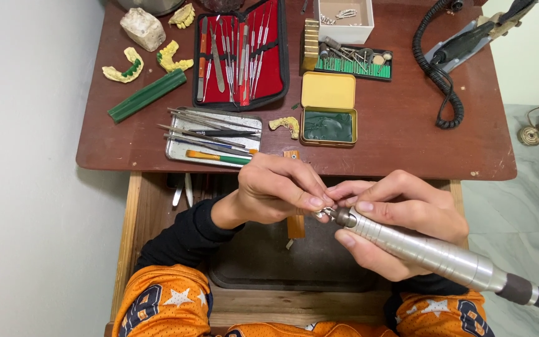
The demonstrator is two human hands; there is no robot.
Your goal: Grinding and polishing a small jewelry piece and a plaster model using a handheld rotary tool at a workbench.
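- head view: a silver cylindrical handpiece [419, 248] is gripped in the right hand [394, 221], fingers wrapped tight around its barrel, with a dark cable end trailing to the lower right.
- the left hand [279, 190] is pinched shut at the handpiece tip, on a small metal piece [324, 211] too small to be made out.
- both hands are held over an open wooden drawer [133, 218], just in front of the counter edge.
- a yellow rectangular tin [328, 109] is seen open at mid-counter, its lid raised; dark green material is held in its base.
- a white open box [344, 22] with small metal parts is placed at the far edge; beside it a green strip [354, 65] stuck with small burs is laid.
- a black zip case [241, 53] with red lining is spread open, rows of slim metal instruments strapped inside.
- a flat metal tray [176, 150] near the front edge is loaded with loose tools, one with an orange and green handle.
- yellow dental casts [123, 67], a pale stone block [142, 28] and a green bar [148, 95] are set at the left of the counter.
- a black coiled cord [435, 68] is draped at the right.
- the counter [407, 137] is of reddish-brown wood; a white wall lies to the left, pale marbled floor to the right.
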